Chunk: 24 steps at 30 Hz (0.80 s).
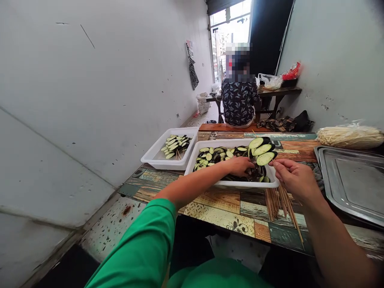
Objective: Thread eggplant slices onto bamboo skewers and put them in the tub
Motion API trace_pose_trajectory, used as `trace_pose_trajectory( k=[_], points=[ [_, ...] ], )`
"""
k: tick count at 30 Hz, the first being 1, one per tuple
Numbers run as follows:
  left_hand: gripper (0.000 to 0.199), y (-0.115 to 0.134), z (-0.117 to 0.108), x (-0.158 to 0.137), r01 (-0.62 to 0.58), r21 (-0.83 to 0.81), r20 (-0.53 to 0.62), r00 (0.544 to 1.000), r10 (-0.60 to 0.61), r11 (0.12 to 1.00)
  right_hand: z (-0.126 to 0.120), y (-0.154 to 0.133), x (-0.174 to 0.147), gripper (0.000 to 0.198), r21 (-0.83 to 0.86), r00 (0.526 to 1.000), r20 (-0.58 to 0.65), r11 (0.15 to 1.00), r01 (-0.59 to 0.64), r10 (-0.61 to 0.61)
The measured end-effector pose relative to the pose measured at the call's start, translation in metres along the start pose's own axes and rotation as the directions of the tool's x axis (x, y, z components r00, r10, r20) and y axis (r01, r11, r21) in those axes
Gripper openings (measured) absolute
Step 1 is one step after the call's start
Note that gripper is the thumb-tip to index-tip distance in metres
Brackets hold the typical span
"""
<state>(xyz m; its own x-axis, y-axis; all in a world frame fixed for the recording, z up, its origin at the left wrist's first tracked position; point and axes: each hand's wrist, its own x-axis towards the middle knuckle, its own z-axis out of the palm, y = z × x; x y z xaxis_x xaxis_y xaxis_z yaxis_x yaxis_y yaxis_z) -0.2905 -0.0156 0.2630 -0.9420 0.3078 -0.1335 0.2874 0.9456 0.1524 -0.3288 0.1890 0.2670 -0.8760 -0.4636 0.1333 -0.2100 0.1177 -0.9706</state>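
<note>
My right hand (295, 176) pinches the lower end of a skewer of eggplant slices (263, 150), raised over the right end of a white tub (231, 184). The slices are oval and pale green with dark skin. Down in the tub, among loose eggplant slices (207, 157), is my left hand (240, 166); its fingers curl downward, and what they grip is hidden. Bare wooden skewers (280, 202) lie in a loose bundle on the table beside my right wrist. To the left, a second white tub (153, 154) contains skewered eggplant slices (177, 145).
Stacked metal trays (354, 180) lie at the right of the patterned table (216, 206), with bagged enoki mushrooms (349, 136) behind them. Beyond the table, a person (240, 100) sits facing away at another table (282, 92). A white wall (90, 80) runs along the left.
</note>
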Motion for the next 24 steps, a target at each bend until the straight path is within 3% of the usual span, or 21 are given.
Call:
trace_pose_trajectory(
  k=[3,5,8,11,13,14,17,20,24],
  points=[
    [0.041,-0.004,0.004,0.001,0.010,-0.146,-0.151,0.988,-0.032,0.989,0.000,0.000,0.000,0.039,-0.007,1.000,0.016,1.000,0.007,-0.007],
    [0.029,-0.010,0.002,0.001,-0.008,-0.324,-0.303,0.948,-0.096,0.946,0.000,0.001,0.000,0.042,-0.002,1.000,0.014,1.000,0.003,-0.003],
    [0.026,-0.021,-0.007,-0.003,-0.045,-0.665,-0.389,0.873,-0.294,0.746,-0.001,0.003,0.002,0.044,0.013,1.000,0.014,1.000,0.007,-0.008],
    [0.030,-0.033,-0.017,-0.009,-0.125,-0.938,-0.263,0.865,-0.427,0.324,-0.002,0.003,0.002,0.046,-0.019,0.999,0.046,1.000,0.017,-0.016],
    [0.027,-0.039,-0.021,-0.012,-0.140,-0.988,-0.152,0.869,-0.471,0.061,-0.001,-0.001,0.001,0.047,-0.058,0.997,0.075,0.998,0.021,-0.016],
    [0.024,-0.042,-0.021,-0.013,-0.139,-0.990,-0.107,0.862,-0.495,-0.027,-0.001,-0.003,0.000,0.048,-0.070,0.995,0.093,0.997,0.023,-0.017],
    [0.020,-0.048,-0.023,-0.014,-0.170,-0.968,-0.026,0.801,-0.598,-0.185,0.000,-0.007,-0.003,0.050,-0.077,0.987,0.162,0.997,0.027,-0.014],
    [0.019,-0.051,-0.026,-0.014,-0.214,-0.938,0.027,0.739,-0.673,-0.271,0.001,-0.006,-0.003,0.051,-0.076,0.974,0.225,0.997,0.029,-0.011],
    [0.008,-0.049,-0.032,-0.016,-0.199,-0.914,0.102,0.730,-0.675,-0.353,-0.001,0.002,-0.002,0.048,-0.097,0.955,0.293,0.993,0.066,-0.035]
  ],
)
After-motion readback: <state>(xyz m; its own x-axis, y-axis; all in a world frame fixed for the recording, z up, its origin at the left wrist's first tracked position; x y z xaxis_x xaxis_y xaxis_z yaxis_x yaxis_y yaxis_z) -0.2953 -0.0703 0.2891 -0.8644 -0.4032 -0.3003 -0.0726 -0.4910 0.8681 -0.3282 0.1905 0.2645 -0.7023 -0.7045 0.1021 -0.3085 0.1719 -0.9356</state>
